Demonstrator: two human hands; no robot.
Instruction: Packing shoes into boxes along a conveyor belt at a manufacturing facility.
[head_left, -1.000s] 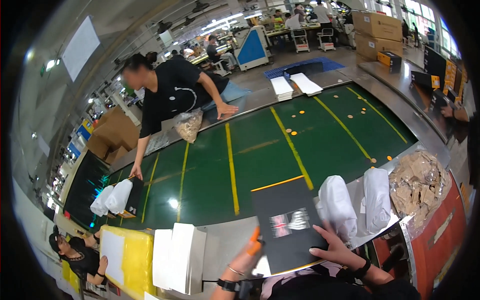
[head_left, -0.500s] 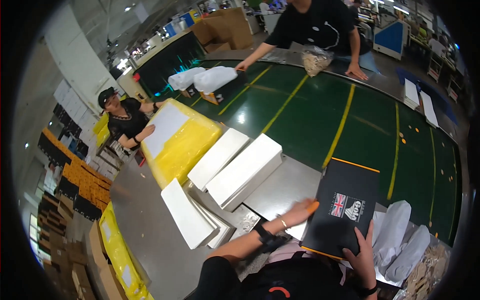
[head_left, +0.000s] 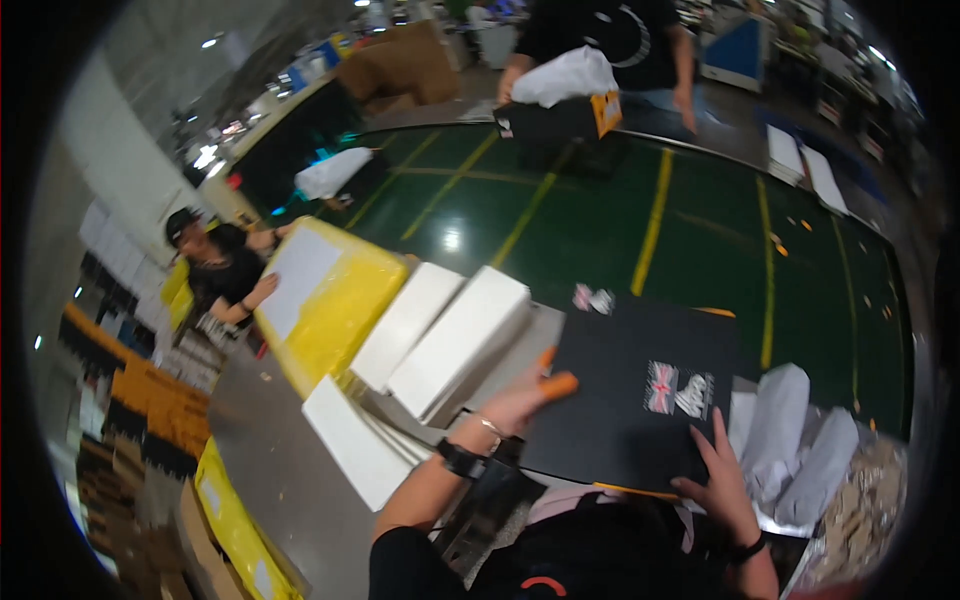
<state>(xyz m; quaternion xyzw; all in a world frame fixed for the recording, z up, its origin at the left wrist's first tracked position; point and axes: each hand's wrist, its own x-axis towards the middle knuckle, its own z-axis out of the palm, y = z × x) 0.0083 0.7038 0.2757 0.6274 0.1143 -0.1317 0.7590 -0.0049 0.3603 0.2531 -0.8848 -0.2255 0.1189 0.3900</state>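
I hold a flat black box lid (head_left: 630, 400) with a small printed emblem in front of me. My left hand (head_left: 525, 395), with orange fingertip covers, grips its left edge. My right hand (head_left: 718, 470) grips its lower right edge, fingers spread over the top. Just left of the lid lie long white boxes (head_left: 450, 340) stacked side by side on the grey work surface (head_left: 290, 480).
A yellow-wrapped flat package (head_left: 335, 300) lies left of the white boxes, with a seated person (head_left: 225, 270) touching it. White stuffed paper bags (head_left: 800, 440) sit at my right. A green conveyor belt (head_left: 700, 220) runs beyond; a person in black (head_left: 610, 40) stands behind a black box (head_left: 560, 125).
My view has swung further left and closer to the table. The black lid stays in both hands, now nearer the white boxes. The person across the belt has a black box before them.
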